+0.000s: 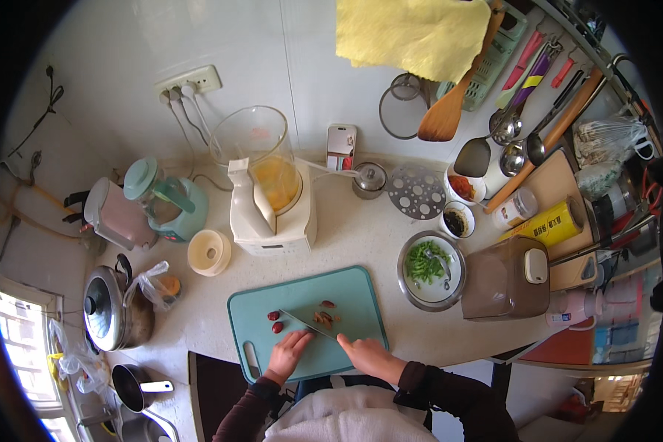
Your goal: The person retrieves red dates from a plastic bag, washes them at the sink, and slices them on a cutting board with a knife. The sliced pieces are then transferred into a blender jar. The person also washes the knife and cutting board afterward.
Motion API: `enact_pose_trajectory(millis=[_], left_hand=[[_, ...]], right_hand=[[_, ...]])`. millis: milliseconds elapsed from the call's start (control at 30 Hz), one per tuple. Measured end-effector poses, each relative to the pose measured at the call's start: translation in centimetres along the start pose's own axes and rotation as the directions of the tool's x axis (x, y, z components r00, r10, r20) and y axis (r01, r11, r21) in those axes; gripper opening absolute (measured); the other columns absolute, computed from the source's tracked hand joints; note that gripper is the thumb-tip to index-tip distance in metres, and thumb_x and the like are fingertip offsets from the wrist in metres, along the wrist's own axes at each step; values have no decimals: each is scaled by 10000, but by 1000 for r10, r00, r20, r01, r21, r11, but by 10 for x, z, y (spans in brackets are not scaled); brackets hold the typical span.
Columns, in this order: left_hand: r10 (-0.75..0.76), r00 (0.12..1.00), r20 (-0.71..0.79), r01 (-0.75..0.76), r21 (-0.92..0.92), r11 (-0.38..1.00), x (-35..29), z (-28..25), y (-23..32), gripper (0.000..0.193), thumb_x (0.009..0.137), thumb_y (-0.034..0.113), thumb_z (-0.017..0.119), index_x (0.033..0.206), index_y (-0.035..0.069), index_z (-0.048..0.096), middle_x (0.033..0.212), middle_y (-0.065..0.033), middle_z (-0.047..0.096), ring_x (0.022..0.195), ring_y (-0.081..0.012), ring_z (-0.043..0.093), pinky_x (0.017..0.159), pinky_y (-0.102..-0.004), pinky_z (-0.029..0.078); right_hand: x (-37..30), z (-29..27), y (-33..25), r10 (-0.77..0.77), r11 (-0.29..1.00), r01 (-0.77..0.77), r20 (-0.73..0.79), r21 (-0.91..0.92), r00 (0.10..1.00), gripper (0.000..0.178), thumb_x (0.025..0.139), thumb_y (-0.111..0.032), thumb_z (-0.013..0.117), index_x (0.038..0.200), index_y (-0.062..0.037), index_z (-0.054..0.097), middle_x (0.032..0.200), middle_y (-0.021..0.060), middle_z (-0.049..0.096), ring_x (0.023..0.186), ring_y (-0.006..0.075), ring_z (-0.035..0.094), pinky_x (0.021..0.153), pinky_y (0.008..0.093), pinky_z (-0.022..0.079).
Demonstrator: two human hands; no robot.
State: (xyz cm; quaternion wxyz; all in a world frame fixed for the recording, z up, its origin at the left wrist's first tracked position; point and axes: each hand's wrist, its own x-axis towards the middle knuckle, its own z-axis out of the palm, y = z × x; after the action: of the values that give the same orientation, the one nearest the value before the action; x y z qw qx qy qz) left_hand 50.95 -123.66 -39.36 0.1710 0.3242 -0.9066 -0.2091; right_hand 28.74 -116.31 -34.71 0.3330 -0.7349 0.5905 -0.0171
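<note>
A teal cutting board [261,353] lies on the counter in front of me. My right hand [368,355] grips the handle of a kitchen knife [306,324], whose blade slants up and left across the board. Beside the blade, my left hand [290,355] rests with its fingers curled together; what they pinch, if anything, is hidden. Two whole red dates [277,327] sit left of the blade. Beyond it are brown cut date pieces [323,318] and another dark red date [328,303] near the board's middle.
Behind the board stands a cream blender [272,228] with yellow contents. A steel bowl [403,283] of chopped greens and a brown container [501,283] are at right. A cream cup [210,252], a lidded pot [110,306] and a teal kettle [178,208] stand left.
</note>
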Motion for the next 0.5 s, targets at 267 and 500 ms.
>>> enact_pose_trajectory(millis=[267,500], left_hand=[[19,997,-73,-21,-38,999,5,6,1,258,720,30,555,968,75,609,982,-40,606,880,-240,606,726,-325,514],[-21,996,-89,22,8,1000,0,11,1,244,709,33,553,941,74,616,969,-35,612,903,-211,605,716,-302,521]], right_hand=[[-21,-23,-2,-23,999,25,-64,32,998,265,787,-17,495,1027,-9,382,568,175,556,551,389,581,486,491,444],[-50,-37,-13,-41,996,46,-67,76,997,289,779,-15,481,1050,13,387,536,178,529,515,393,559,462,488,421]])
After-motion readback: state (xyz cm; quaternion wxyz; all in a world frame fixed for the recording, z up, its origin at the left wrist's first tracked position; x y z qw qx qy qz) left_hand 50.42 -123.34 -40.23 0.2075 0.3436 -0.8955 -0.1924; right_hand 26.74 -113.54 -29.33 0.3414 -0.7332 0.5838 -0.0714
